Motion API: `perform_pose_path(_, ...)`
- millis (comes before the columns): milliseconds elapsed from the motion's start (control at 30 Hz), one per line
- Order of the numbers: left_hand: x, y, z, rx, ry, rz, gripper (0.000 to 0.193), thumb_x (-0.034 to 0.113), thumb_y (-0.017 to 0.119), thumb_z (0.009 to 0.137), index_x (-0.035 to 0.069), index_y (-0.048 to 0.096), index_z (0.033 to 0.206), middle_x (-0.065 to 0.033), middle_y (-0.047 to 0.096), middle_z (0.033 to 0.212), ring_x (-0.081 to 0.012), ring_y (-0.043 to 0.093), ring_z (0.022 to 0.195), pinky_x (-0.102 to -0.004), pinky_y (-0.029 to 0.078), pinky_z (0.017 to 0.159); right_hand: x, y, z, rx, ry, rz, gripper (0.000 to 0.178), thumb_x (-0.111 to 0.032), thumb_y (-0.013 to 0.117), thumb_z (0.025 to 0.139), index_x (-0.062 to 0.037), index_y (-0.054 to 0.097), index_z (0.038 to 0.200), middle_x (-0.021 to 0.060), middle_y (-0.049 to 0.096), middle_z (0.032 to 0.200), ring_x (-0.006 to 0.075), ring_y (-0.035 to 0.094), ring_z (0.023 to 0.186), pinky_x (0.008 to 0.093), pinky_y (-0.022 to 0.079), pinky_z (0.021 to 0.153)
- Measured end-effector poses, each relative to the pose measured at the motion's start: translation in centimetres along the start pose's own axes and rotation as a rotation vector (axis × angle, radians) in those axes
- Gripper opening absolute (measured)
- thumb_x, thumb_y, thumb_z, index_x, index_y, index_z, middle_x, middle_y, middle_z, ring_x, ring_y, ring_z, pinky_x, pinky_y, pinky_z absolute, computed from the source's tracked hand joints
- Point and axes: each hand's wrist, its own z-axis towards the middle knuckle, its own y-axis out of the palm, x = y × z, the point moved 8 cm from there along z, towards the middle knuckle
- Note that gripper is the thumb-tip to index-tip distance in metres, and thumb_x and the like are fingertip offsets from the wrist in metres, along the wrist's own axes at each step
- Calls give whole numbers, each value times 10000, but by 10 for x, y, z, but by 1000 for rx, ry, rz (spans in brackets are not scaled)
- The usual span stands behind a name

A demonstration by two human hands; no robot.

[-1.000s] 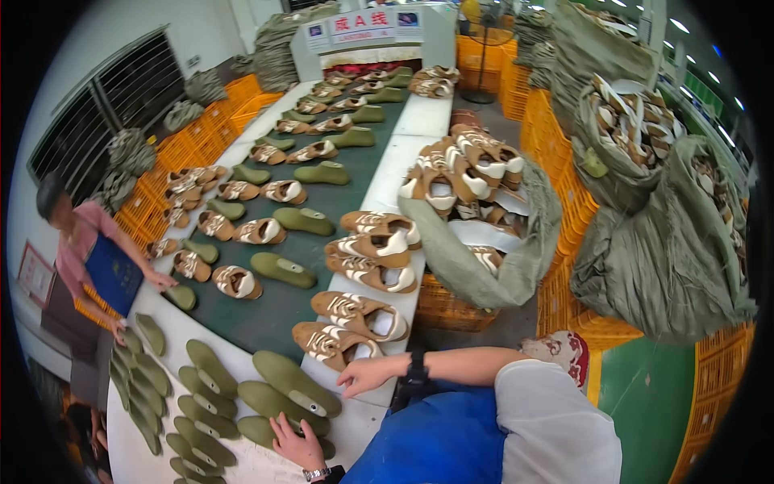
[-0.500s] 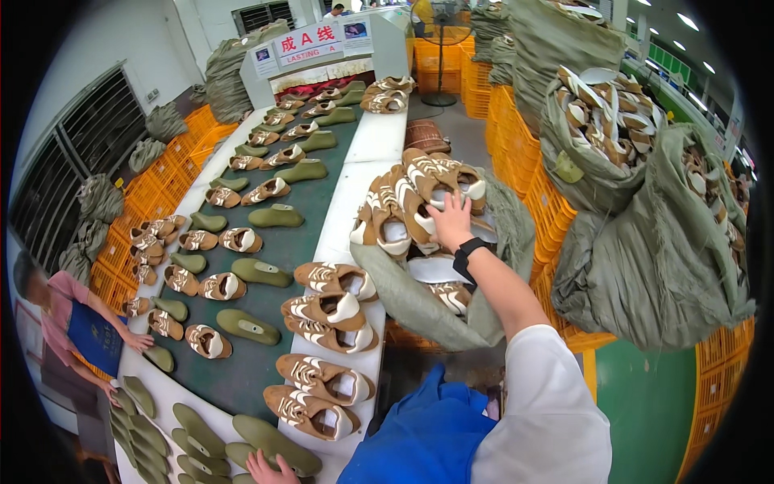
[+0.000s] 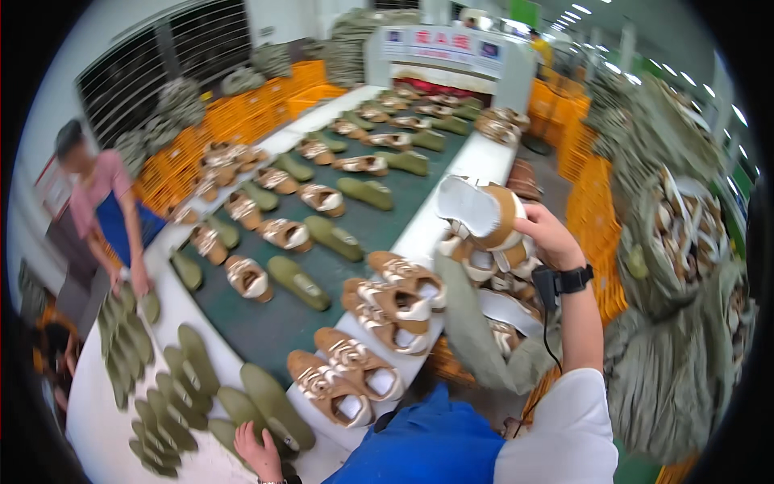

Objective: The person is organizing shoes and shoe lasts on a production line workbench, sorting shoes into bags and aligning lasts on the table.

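Note:
My right hand [image 3: 552, 234] grips a brown-and-white shoe upper [image 3: 504, 218] with a white lining, raised above the grey-green sack [image 3: 476, 327]. Other shoe uppers and a white lining piece show in the sack's mouth beneath it. At the lower edge my left hand [image 3: 258, 453] lies with fingers apart against the green shoe lasts [image 3: 278, 410] on the white table [image 3: 105, 431]. Pairs of laced brown uppers [image 3: 355, 359] stand on the white ledge between the belt and the sack.
A green conveyor belt [image 3: 242, 323] carries rows of uppers and green lasts. Across it, a person in a blue apron [image 3: 121, 218] handles lasts at the table. Orange crates [image 3: 597, 242] and full sacks [image 3: 677, 347] line the right side.
My right hand has lifted a shoe upper out of the sack. The view has swung right-to-left across the scene, so things sit further right. My left hand stays by the lasts.

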Motion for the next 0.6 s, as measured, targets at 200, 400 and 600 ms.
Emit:
perform_pose_path(200, -22, -18, 1, 83, -22, -140, 339, 146, 690, 659, 11, 599, 956, -159, 604, 949, -334, 553, 907, -436, 422, 815, -61, 223, 81, -473, -132, 504, 362, -246, 625, 845, 19, 591, 1089, 22, 629, 1046, 87, 566, 938, 254, 447, 844)
perform_pose_path(400, -41, -10, -15, 29, -82, -85, 478, 314, 662, 738, 61, 557, 1129, -131, 583, 1033, -294, 565, 908, -411, 419, 806, -183, 535, 114, -822, -221, -33, 337, -315, 620, 870, 14, 653, 936, -12, 630, 839, 50, 547, 766, 212, 447, 682)
perform_pose_path(600, -43, -8, -17, 20, -46, -179, 481, 346, 657, 753, 86, 566, 1147, -125, 586, 1053, -263, 571, 913, -413, 410, 836, -198, 766, 191, -662, -437, -329, 678, -569, 623, 759, 53, 624, 1029, 171, 662, 935, 266, 649, 828, 343, 493, 748)
